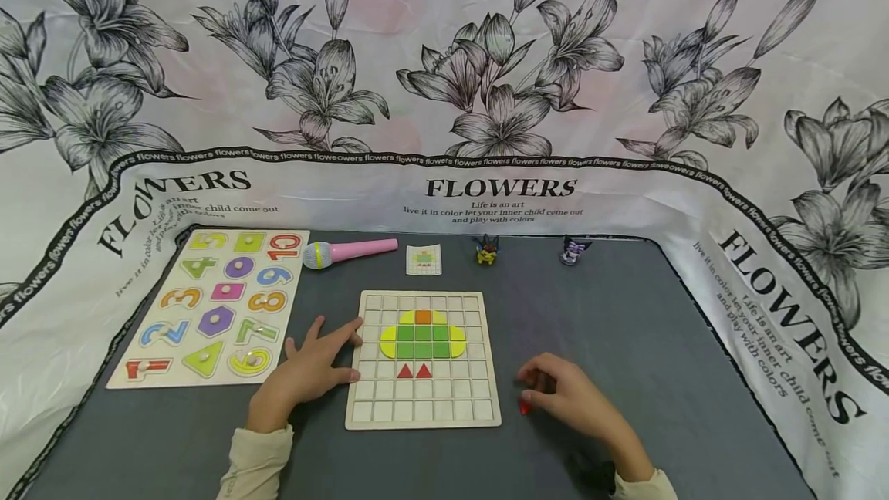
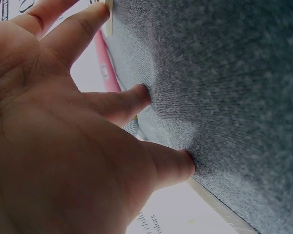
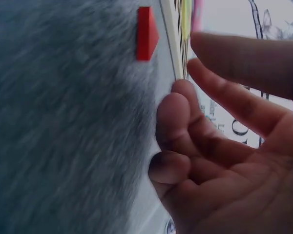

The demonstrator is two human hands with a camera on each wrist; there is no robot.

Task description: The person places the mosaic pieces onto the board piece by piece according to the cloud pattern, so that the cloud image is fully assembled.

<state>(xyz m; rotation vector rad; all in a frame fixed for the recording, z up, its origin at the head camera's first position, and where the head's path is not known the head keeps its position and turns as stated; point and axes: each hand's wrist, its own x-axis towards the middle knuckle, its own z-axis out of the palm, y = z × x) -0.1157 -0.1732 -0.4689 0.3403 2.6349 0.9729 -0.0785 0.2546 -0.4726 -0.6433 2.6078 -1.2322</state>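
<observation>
A square wooden grid board lies in the middle of the table. On it sit green squares, an orange square, yellow rounded pieces and two red triangles. My left hand spreads its fingers at the board's left edge; the thumb and a fingertip touch that edge, while other fingertips press the grey cloth in the left wrist view. Right of the board, my right hand hovers with thumb and forefinger apart, other fingers bent. A loose red triangle lies on the cloth just off its fingertips.
A number-and-shape puzzle board lies at the left. Along the back are a pink toy microphone, a small pattern card and two little figurines. Flower-printed cloth surrounds the grey table surface.
</observation>
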